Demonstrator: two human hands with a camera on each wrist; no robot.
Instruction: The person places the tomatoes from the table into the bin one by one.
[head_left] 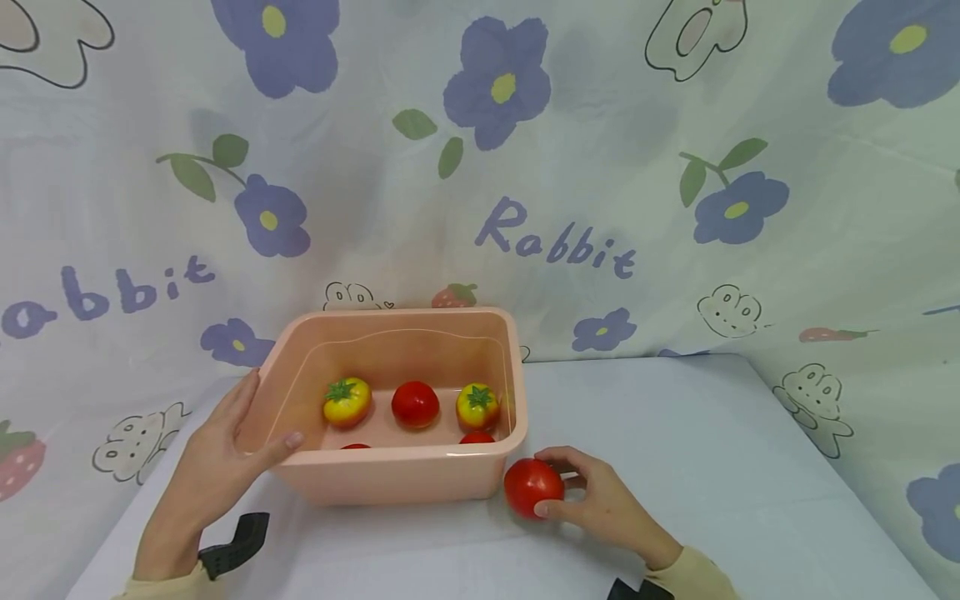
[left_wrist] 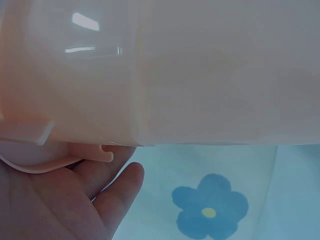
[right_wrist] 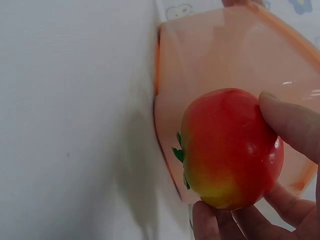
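Observation:
A peach-pink plastic bin (head_left: 390,479) stands on the table, its open top facing me. My left hand (head_left: 217,467) grips it at the left end, thumb over the front rim and fingers along the side; the left wrist view shows fingers (left_wrist: 117,192) beneath the rim. Just off the bin's front right corner, my right hand (head_left: 592,496) holds a red tomato (head_left: 531,487) between thumb and fingers. Seen from the right wrist, this tomato (right_wrist: 230,150) has a yellowish patch and green leaves pointing toward the tabletop. The bin's end wall (right_wrist: 200,60) is close behind it.
Inside the bin lie a yellow tomato (head_left: 347,402) at left, a red one (head_left: 415,405) in the middle and another yellow one (head_left: 477,407) at right. Two more red tops are partly hidden by the front wall. A flower-and-rabbit printed cloth (head_left: 585,150) hangs behind the white table (head_left: 637,417).

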